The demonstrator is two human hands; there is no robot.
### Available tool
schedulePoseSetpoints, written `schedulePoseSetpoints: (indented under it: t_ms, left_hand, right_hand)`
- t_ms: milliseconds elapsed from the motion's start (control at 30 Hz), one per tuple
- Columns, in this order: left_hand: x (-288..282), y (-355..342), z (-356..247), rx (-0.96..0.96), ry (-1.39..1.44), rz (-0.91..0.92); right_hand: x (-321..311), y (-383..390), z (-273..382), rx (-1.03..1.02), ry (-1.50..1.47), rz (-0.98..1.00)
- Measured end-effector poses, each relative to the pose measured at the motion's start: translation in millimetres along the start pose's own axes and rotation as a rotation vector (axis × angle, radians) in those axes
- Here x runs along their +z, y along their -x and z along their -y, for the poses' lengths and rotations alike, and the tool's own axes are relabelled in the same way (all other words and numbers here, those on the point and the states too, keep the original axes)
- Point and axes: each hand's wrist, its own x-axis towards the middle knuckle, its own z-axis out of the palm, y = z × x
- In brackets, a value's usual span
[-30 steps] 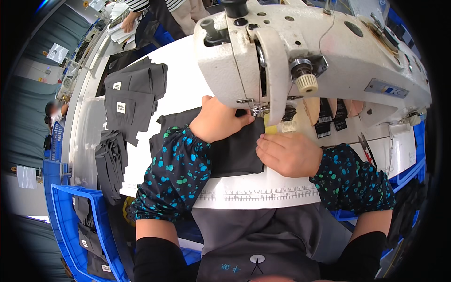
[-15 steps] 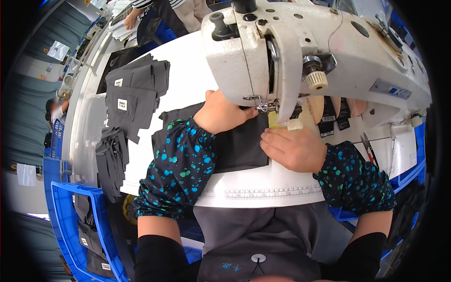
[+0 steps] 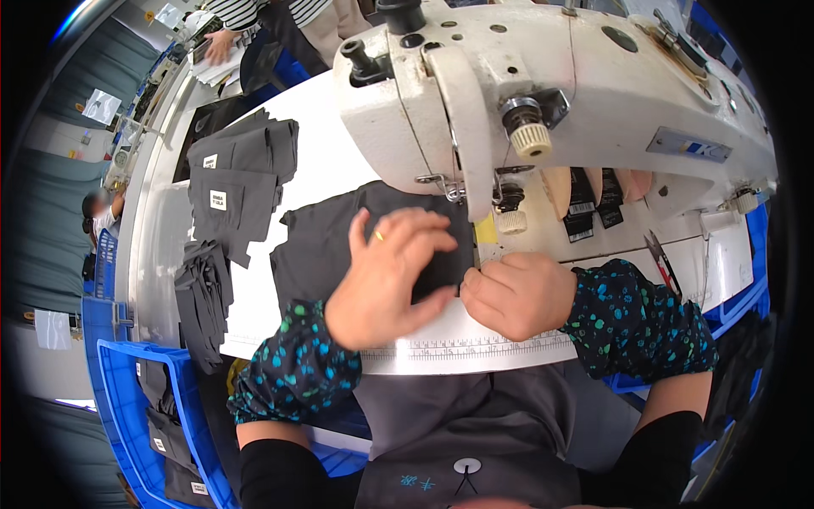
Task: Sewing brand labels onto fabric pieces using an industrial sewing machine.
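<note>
A dark grey fabric piece [image 3: 326, 225] lies on the white sewing table, its right part running up to the presser foot of a white sewing machine [image 3: 560, 76]. Over the fabric hovers my left hand [image 3: 394, 276], its fingers spread and slightly blurred, a ring on one of them; nothing shows in its grasp. My right hand [image 3: 521, 297] is closed at the fabric's near right corner, with curled fingers pinching the edge. A yellow patch [image 3: 485, 231] shows beside the needle area. My left hand hides part of the fabric.
Stacked grey pieces with white labels [image 3: 233, 191] lie left, above a bundle of grey strips [image 3: 203, 293]. Thread snips [image 3: 664, 265] and black tags [image 3: 580, 208] are on the right. A blue crate [image 3: 174, 399] stands lower left. Another person's hand [image 3: 222, 44] rests near papers.
My left hand has come away from the needle area toward me and opened. My right hand has drawn nearer to me, its fingers now curled at the fabric's near corner.
</note>
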Motion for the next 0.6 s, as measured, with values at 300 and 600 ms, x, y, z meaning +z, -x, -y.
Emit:
schedulePoseSetpoints:
  t_ms: [300,600]
  left_hand:
    - [33.4,11.2,4.0,0.432,-0.339,-0.275]
    - [30.7,2.1,10.0,0.432,-0.252,-0.26]
  right_hand:
    - [3.3,7.1,3.2,0.116,-0.15,-0.026]
    - [2.7,8.2,-3.8,0.178,-0.234,0.068]
